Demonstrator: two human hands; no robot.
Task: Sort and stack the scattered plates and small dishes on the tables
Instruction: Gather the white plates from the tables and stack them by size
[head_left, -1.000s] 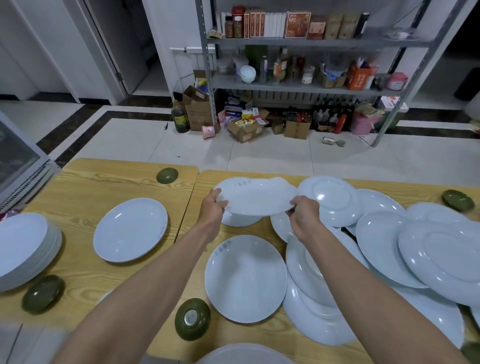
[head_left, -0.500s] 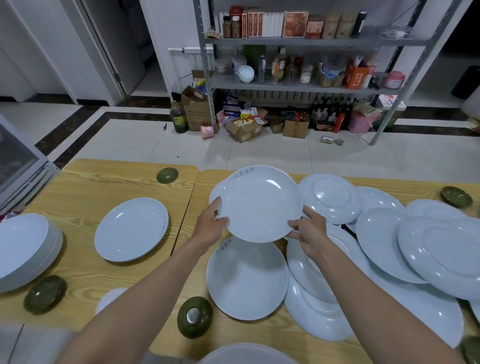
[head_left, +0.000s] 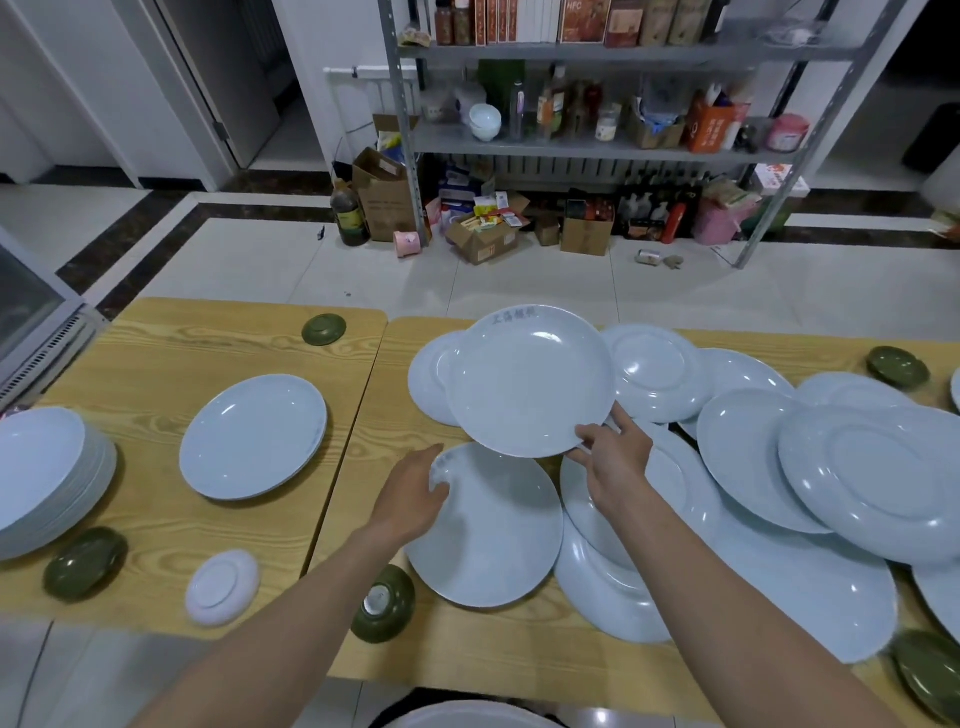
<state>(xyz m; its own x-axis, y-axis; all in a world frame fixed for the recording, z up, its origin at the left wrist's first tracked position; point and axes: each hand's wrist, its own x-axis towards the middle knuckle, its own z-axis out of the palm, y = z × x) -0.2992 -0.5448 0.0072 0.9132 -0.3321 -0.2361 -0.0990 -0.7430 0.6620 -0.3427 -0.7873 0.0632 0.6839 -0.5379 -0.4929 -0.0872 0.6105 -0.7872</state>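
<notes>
My right hand (head_left: 615, 460) grips the near rim of a white plate (head_left: 530, 382) with grey lettering, held tilted above the right table. My left hand (head_left: 415, 493) rests on the left edge of a second lettered white plate (head_left: 493, 530) lying flat below it, fingers curled at its rim. Several white plates (head_left: 857, 467) overlap in a heap to the right. A single plate (head_left: 254, 436) and a tall stack of plates (head_left: 47, 473) sit on the left table. Small green dishes (head_left: 85, 564) and one upturned white dish (head_left: 222, 587) are scattered about.
Two wooden tables (head_left: 166, 353) meet at a seam near the middle. More green dishes lie at the far edge (head_left: 324, 329), far right (head_left: 897, 367) and near front (head_left: 384, 603). A metal shelf (head_left: 587, 145) with boxes stands beyond on the tiled floor.
My left hand let go of the lifted plate and dropped to the flat plate below. The right hand alone now holds the lifted plate, which has tipped up to face me.
</notes>
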